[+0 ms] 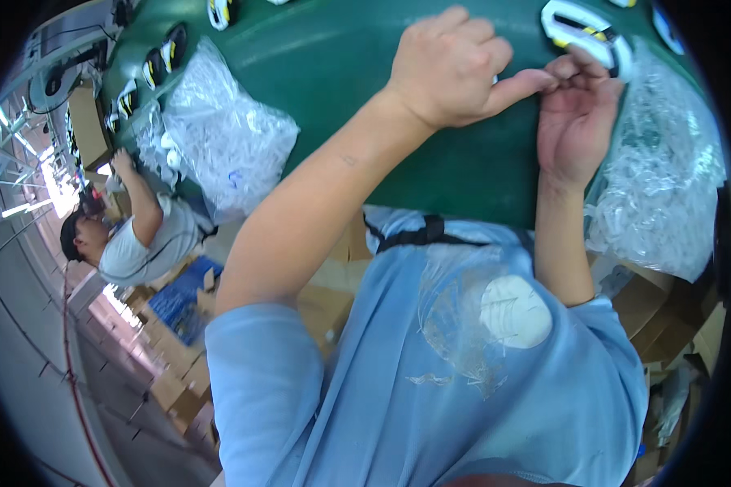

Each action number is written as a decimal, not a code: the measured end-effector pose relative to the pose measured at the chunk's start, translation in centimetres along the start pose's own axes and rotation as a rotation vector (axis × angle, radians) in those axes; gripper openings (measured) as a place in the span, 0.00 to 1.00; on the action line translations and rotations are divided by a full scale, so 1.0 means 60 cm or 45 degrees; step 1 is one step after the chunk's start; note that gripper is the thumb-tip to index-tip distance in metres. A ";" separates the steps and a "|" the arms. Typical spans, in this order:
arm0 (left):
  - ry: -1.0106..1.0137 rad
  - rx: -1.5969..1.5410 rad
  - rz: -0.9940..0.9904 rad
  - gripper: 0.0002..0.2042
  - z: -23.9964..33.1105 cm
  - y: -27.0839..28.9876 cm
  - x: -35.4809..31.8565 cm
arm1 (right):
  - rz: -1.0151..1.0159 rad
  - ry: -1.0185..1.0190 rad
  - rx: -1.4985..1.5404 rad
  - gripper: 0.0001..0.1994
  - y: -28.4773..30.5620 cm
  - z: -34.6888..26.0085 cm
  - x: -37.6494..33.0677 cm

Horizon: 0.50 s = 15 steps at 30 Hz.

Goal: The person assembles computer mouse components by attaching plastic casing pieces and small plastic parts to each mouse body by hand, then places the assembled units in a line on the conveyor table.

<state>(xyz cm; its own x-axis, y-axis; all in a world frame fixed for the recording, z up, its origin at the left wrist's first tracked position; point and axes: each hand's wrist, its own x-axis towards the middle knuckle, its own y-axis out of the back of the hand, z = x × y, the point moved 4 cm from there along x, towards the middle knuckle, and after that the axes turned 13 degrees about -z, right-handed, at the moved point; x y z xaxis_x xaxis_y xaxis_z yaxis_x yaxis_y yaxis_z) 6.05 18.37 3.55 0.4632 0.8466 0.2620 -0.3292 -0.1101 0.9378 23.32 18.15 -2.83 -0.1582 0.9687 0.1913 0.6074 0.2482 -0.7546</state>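
Over the green work surface, my left hand is closed like a fist, its thumb stretched toward the right. A tiny white bit shows at the edge of its curled fingers, too small to name. My right hand is turned palm up with bent fingers, its fingertips meeting the tip of my left thumb. Whatever is pinched there, if anything, is hidden. Just beyond the right fingers lies an oblong white, black and yellow item. Beside the right wrist sits a clear plastic bag full of small translucent pieces.
Another filled clear bag lies left of my forearm. Several similar black, white and yellow items line the far left. A co-worker stands at the left by a cardboard box. Cartons and a blue crate are below.
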 end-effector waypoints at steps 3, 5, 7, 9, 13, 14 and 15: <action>0.007 -0.105 -0.156 0.19 -0.007 0.010 0.004 | -0.030 -0.029 -0.027 0.21 -0.008 0.006 0.015; -0.002 -0.234 -0.163 0.19 -0.018 0.016 -0.007 | -0.018 -0.073 -0.063 0.20 -0.011 0.008 0.015; 0.040 -0.492 -0.300 0.18 -0.031 0.024 -0.012 | -0.066 -0.095 -0.417 0.19 -0.026 0.007 0.013; -0.060 -0.515 -0.268 0.18 -0.038 0.038 -0.033 | -0.119 -0.172 -0.834 0.17 -0.047 0.008 0.009; -0.040 -0.600 -0.084 0.19 -0.064 0.014 -0.071 | -0.360 0.036 -1.455 0.15 -0.097 0.019 0.017; -0.042 -0.618 -0.080 0.19 -0.060 0.011 -0.071 | -0.367 0.031 -1.498 0.14 -0.104 0.025 0.021; 0.002 -0.599 -0.067 0.18 -0.059 0.008 -0.071 | -0.375 0.025 -1.540 0.13 -0.110 0.032 0.025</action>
<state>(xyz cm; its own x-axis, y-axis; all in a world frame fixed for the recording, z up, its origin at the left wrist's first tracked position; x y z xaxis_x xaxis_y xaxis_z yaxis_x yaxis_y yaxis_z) 1.00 16.58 2.09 0.4884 0.8455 0.2160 -0.6422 0.1806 0.7450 17.60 17.94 1.24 -0.4044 0.8732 0.2719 0.8793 0.2894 0.3782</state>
